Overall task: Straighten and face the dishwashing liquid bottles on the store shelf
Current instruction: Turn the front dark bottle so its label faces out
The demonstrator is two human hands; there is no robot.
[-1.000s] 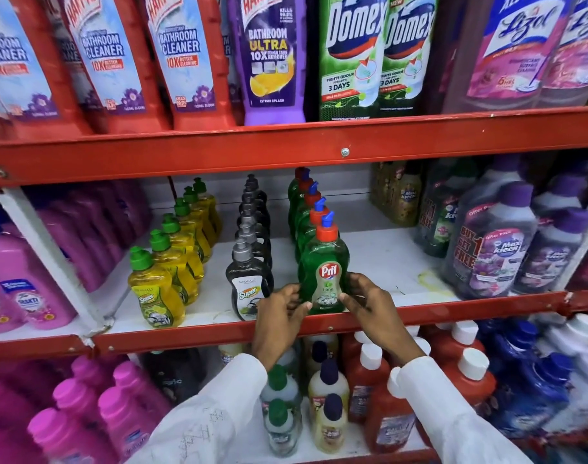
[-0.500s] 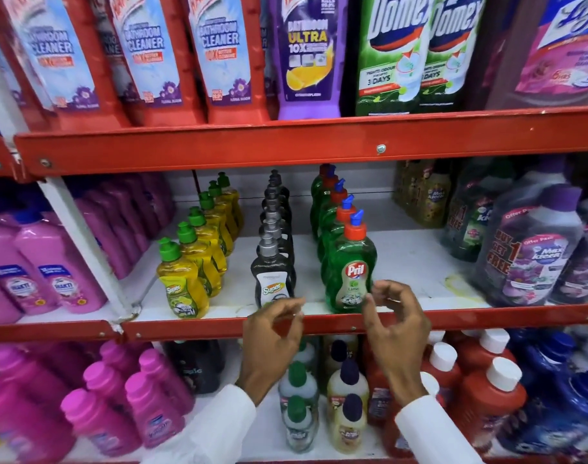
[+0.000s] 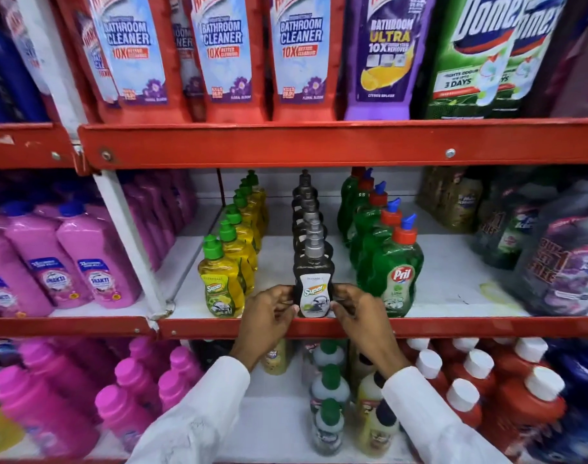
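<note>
Three rows of dishwashing liquid bottles run front to back on the middle shelf [image 3: 453, 326]. The front black Super bottle [image 3: 314, 283] stands upright at the shelf's red edge, label facing me. My left hand [image 3: 269, 316] grips its left side and my right hand [image 3: 359, 313] grips its right side. To its left stands the front yellow Super bottle [image 3: 220, 283] with a green cap. To its right stands the front green Pril bottle [image 3: 400, 276] with a red and blue cap. Both face forward.
Pink bottles [image 3: 95, 262] fill the bay to the left. Large purple and dark bottles [image 3: 560, 262] crowd the right. Bathroom cleaner bottles [image 3: 219, 55] stand on the shelf above. Small bottles [image 3: 329, 396] and red bottles [image 3: 470, 390] sit below.
Both hands left the green Pril bottle, moved left, and closed on the front black Super bottle. The view shifted left and closer.
</note>
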